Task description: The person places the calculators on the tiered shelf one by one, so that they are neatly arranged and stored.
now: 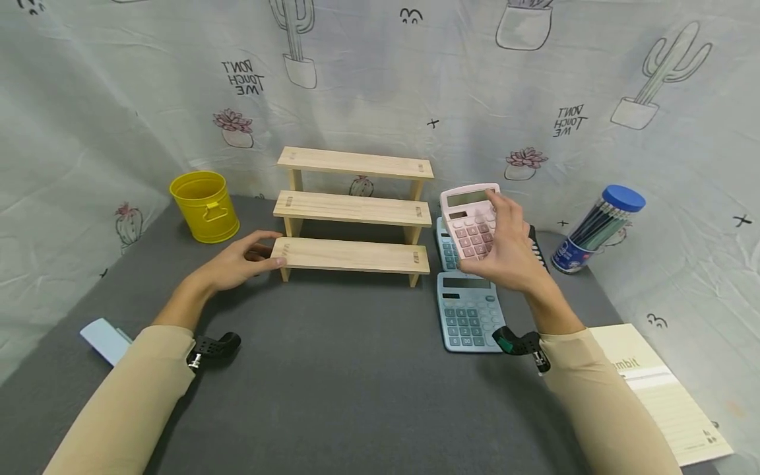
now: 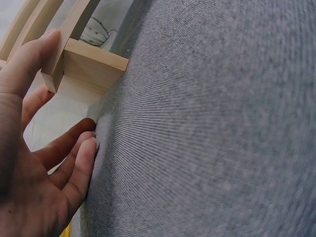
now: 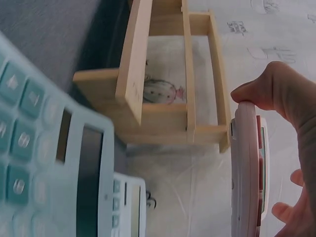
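Observation:
My right hand (image 1: 510, 254) grips a pink calculator (image 1: 472, 229) by its edges, keys facing me. In the right wrist view the pink calculator (image 3: 245, 168) appears edge-on, with the thumb at one end. Below it in the head view lie two blue calculators: a near one (image 1: 466, 316), and a farther one (image 1: 446, 244) partly covered by the pink one. On the left, my left hand (image 1: 240, 262) pinches the end of the lowest step of a three-tier wooden shelf (image 1: 356, 255). The left wrist view shows the thumb and index finger at the shelf's corner (image 2: 58, 64).
A yellow bucket (image 1: 204, 208) stands behind my left hand. To the right are a blue-lidded tub of pencils (image 1: 594, 231), a black spiral-bound edge (image 1: 537, 247) partly behind my hand, and a cream notepad (image 1: 665, 402). A pale blue flat object (image 1: 105, 338) lies by the left sleeve.

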A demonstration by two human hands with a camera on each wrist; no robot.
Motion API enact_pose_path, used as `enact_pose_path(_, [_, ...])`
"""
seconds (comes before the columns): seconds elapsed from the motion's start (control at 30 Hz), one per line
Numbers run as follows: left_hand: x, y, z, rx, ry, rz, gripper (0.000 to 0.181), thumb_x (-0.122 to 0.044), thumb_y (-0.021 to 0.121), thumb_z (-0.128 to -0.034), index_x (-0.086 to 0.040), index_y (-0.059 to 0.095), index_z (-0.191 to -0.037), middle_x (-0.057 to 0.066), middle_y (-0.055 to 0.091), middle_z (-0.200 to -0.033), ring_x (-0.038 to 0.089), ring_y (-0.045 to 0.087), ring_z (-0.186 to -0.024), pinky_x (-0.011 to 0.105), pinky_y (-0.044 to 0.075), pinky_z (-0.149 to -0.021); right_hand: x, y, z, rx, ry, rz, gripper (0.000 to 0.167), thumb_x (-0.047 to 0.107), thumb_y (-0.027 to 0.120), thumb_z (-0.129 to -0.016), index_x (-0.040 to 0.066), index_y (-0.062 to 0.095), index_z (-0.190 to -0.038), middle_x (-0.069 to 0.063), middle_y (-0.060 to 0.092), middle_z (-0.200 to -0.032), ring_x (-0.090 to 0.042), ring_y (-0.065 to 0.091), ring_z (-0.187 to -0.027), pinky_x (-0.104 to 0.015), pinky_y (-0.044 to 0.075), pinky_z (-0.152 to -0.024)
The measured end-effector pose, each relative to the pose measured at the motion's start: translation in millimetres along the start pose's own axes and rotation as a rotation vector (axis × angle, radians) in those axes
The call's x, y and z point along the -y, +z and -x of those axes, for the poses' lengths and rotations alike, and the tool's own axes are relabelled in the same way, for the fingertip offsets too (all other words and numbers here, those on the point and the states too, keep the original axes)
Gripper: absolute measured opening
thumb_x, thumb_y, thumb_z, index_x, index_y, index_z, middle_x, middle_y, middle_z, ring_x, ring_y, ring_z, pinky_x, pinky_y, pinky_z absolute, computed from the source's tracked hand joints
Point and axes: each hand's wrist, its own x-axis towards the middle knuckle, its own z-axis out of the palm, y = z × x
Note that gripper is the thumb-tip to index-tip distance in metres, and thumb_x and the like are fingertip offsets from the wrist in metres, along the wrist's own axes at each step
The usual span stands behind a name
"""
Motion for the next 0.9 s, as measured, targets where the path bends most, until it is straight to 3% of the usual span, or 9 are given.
enact_pose_path(0.27, [0.7, 1.4, -5.5, -0.009, 0.017, 0.004, 0.076, -0.058, 0.068, -0.0946, -0.024, 0.036, -0.156, 0.026, 0.042, -0.153, 0.046, 0.045, -0.135, 0.06, 0.046, -0.1, 18, 19, -21.4, -0.01, -0.051, 0.031, 0.119, 0.025, 0.088, -0.064, 0.026, 0.022, -0.163, -0.011, 0.012, -0.169, -0.055, 0.017, -0.142, -0.075, 0.021, -0.101])
enact_pose_path(0.57, [6.4, 0.1, 6.2, -0.012, 0.013, -0.001, 0.076, -0.052, 0.068, -0.0965, -0.022, 0.035, -0.157, 0.028, 0.045, -0.15, 0.046, 0.048, -0.132, 0.058, 0.047, -0.096, 46, 36, -42.2, 0.042, -0.089, 0.064, 0.117, 0.034, 0.086, -0.064, 0.028, 0.024, -0.163, -0.007, 0.011, -0.17, -0.054, 0.019, -0.142, -0.072, 0.023, -0.102])
enact_pose_path(0.9, [2.6, 1.6, -2.5, -0.001, 0.018, 0.008, 0.078, -0.054, 0.068, -0.0964, -0.023, 0.033, -0.159, 0.027, 0.045, -0.151, 0.045, 0.05, -0.13, 0.055, 0.05, -0.095, 61, 44, -63.9, 0.031, -0.067, 0.042, 0.116, 0.036, 0.084, -0.062, 0.023, 0.027, -0.162, -0.009, 0.016, -0.167, -0.05, 0.018, -0.144, -0.068, 0.022, -0.104])
